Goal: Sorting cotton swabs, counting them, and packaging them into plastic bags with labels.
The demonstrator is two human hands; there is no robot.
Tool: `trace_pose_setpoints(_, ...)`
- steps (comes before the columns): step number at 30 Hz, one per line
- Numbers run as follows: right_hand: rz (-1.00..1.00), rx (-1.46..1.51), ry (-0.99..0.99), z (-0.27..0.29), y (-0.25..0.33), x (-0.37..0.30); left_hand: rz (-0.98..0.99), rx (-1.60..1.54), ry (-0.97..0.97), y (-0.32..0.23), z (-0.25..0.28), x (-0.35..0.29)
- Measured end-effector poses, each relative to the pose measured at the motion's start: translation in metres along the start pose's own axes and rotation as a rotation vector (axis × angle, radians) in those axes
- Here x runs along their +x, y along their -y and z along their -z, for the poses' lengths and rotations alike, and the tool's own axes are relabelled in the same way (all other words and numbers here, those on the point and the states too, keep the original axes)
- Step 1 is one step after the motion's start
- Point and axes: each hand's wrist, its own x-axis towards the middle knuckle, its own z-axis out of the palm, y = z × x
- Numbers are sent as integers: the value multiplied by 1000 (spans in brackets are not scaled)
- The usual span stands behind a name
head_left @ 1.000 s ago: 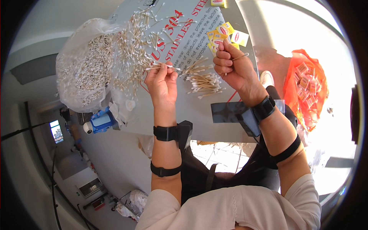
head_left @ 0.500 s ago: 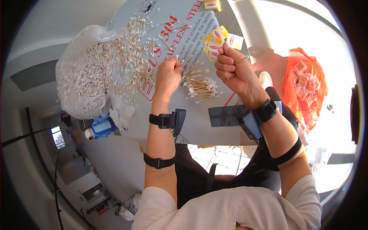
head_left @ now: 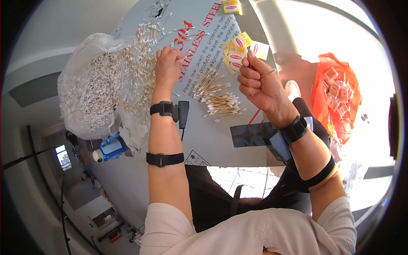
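Note:
My left hand (head_left: pixel 168 66) is over the right edge of a loose heap of cotton swabs (head_left: pixel 143 51); its fingers are curled and their tips hidden, so what they hold, if anything, cannot be made out. My right hand (head_left: pixel 260 83) is closed in a fist, with a thin cotton swab stick (head_left: pixel 268 72) showing at the thumb side. Between the hands, a tidier bundle of cotton swabs (head_left: pixel 222 104) lies on the table. Just beyond my right hand are several small yellow-and-white packets (head_left: pixel 236 50).
A clear plastic bag (head_left: pixel 76 89) full of swabs stands at the left of the printed grey table (head_left: pixel 204 148). A yellow box (head_left: pixel 231 7) sits at the far edge. An orange bag (head_left: pixel 335 110) of small packs is at the right. A dark flat sheet (head_left: pixel 248 135) lies near my right wrist.
My left hand has moved left and away from me, from beside the swab bundle to the loose heap. My right hand stays closed in nearly the same place.

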Motion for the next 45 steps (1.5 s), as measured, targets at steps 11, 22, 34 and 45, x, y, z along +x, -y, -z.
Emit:
trace_pose_setpoints(11, -1, -10, -31, 3, 0, -2, 499, -1571, -327, -53, 3, -60)
trace_pose_setpoints(22, -22, 20, -36, 3, 2, -2, 924, -1899, -414, -46, 8, -57)
trace_pose_setpoints(34, -17, -27, -53, -3, 3, -6, 340, -301, -54, -35, 2, 1)
trace_pose_setpoints(45, 1, -39, -54, -3, 4, -4, 187, -102, 28, 2, -7, 45)
